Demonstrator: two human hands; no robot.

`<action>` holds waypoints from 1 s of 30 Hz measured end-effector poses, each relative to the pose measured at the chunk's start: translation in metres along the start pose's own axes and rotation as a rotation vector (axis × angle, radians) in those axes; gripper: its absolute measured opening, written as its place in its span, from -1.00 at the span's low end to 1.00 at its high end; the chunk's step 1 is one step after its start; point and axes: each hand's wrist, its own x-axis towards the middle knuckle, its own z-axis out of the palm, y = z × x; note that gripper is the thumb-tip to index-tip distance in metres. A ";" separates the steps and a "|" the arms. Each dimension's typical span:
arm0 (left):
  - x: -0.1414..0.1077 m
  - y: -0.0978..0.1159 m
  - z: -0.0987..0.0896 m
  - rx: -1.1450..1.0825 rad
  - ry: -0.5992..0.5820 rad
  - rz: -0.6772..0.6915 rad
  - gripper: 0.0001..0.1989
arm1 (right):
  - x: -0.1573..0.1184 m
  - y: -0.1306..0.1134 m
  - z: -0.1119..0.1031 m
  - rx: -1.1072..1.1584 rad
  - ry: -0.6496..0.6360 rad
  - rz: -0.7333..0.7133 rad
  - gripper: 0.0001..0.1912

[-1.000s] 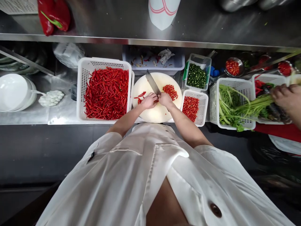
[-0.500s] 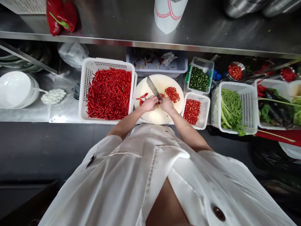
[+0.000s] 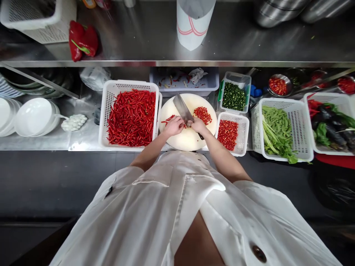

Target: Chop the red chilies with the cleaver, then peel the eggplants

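My right hand [image 3: 198, 125] is wrapped round the handle of a cleaver [image 3: 183, 108], whose broad blade points up and left over the round white chopping board [image 3: 180, 142]. Close to the blade's left side, my left hand [image 3: 174, 125] has its fingers curled down on a few red chilies [image 3: 168, 120]; how many are under them is hidden. A heap of chopped red chili [image 3: 202, 115] lies on the board to the right of the blade. More chopped chili fills part of a small white basket [image 3: 243, 139] just right of the board.
A large white basket [image 3: 103, 122] of whole red chilies stands left of the board. Behind it sits a grey-blue tub [image 3: 183, 88] with scraps. Right are a clear box [image 3: 236, 77] of chopped green pieces and a basket [image 3: 301, 111] of green pods. A steel shelf edge [image 3: 138, 64] runs overhead.
The cleaver has turned so that more of its flat face shows. My left hand has shifted slightly left, away from my right hand. The whole view has tilted upward a little.
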 end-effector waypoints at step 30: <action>0.018 0.067 0.044 0.180 0.092 -0.454 -0.16 | -0.019 0.059 -0.046 -0.159 -0.102 -0.106 -0.57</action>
